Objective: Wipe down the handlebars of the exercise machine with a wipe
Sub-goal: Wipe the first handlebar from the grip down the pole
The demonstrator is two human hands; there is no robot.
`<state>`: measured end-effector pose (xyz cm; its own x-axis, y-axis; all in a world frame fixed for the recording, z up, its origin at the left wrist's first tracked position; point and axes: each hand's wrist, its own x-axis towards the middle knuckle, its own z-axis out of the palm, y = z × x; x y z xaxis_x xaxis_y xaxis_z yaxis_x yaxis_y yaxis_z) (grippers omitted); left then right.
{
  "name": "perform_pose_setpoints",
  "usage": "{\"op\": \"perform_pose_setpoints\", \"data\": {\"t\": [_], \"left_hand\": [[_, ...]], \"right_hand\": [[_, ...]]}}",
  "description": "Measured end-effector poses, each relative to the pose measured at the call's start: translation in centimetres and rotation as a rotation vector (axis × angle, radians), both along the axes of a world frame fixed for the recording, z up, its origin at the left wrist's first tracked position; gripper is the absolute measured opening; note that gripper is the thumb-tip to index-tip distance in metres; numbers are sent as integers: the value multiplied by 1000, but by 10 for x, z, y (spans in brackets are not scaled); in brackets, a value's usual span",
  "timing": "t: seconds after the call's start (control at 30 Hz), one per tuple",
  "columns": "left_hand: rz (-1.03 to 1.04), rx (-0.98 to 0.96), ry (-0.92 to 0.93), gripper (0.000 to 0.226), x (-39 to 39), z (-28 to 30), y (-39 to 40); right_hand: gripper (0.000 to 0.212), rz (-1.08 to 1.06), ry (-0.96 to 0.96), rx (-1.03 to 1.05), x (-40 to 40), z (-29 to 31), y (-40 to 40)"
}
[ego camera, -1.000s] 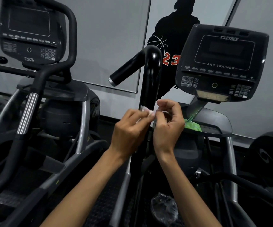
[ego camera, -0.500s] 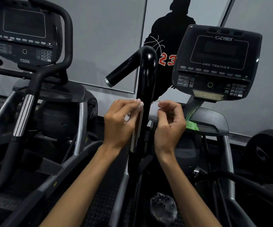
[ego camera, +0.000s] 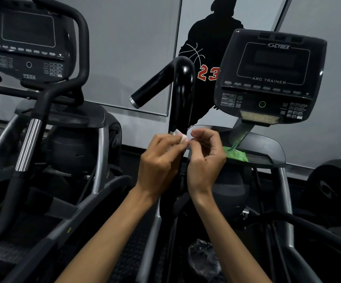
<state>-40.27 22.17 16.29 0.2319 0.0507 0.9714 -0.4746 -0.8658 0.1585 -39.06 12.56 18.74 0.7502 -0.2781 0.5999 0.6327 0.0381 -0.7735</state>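
A glossy black handlebar (ego camera: 182,88) rises in the middle of the view and bends down-left to a capped grip end. My left hand (ego camera: 160,162) pinches a small white wipe (ego camera: 181,136) against the bar's lower stem, just left of it. My right hand (ego camera: 205,160) is curled right of the stem, its fingertips meeting the wipe's edge. How much of the wipe lies behind my fingers I cannot see.
The Cybex Arc Trainer console (ego camera: 271,76) stands at the right, with a green wipe packet (ego camera: 235,156) on the shelf below it. A second machine with its console (ego camera: 28,43) and chrome-banded handlebar (ego camera: 27,144) fills the left. A crumpled plastic bag (ego camera: 204,260) lies on the floor.
Half a second ago my hands were apart on either side of the bar. Now they have closed together again at the stem, both fingertips on the wipe.
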Motion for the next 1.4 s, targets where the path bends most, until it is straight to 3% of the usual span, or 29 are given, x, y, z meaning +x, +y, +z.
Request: {"op": "perform_pose_setpoints", "data": {"t": [0.17,0.3,0.57,0.73,0.9,1.07,1.27,1.4], "left_hand": [[-17,-171,-34,17,2,5,-3],[-1,-116,-18,22,2,3,-8],[-125,-533,95,20,-3,15,6],[-76,-345,52,21,-7,-4,-2],[-99,-454,71,18,-3,4,8],[-60,-285,60,22,-7,-1,-7],[-98,-476,108,19,-8,4,4],[-55,-272,76,22,-10,-1,-7]], "right_hand": [[30,-16,-12,-8,0,2,-5],[28,-16,-17,-11,1,1,-6],[24,28,-9,-33,-3,-2,4],[26,30,-41,-61,-3,1,4],[27,13,-29,-39,1,1,1],[26,13,-28,-29,1,0,2],[20,17,10,5,4,-3,1],[20,22,-9,-6,1,-2,3]]}}
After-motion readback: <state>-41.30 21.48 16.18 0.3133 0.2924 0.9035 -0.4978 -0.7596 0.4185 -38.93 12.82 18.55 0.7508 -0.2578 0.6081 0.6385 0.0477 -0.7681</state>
